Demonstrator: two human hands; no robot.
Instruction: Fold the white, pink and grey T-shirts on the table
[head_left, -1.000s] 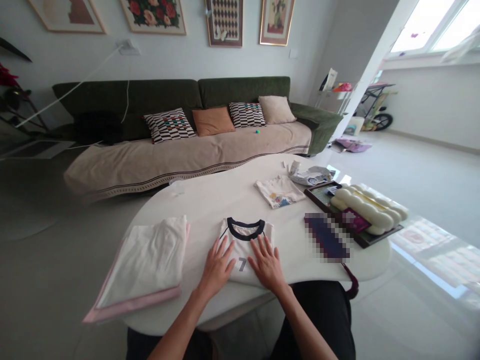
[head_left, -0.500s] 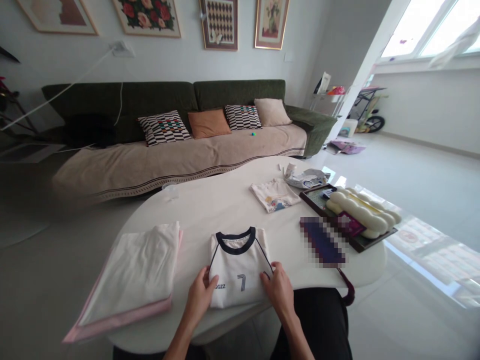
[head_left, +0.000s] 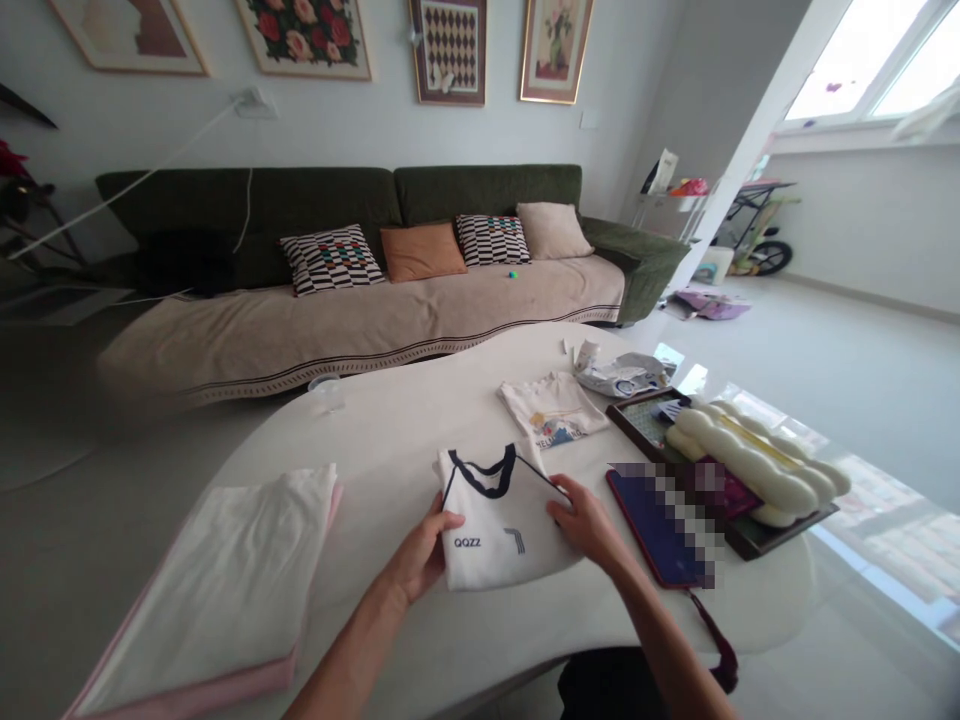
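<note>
Over the table (head_left: 405,420), left hand (head_left: 420,555) and right hand (head_left: 589,520) are clasping the folded shirt (head_left: 499,525) between them, likely needing level support next.

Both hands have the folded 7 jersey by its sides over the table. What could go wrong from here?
1. The left hand and right hand pinch the folded jersey only at its side edges; its collar end tilts up, so the fold may sag open.
2. The right hand is close to the dark blue item and the tray; a sideways move might knock them.
3. The printed tee lies just behind; a careless set-down could rumple it.
</note>
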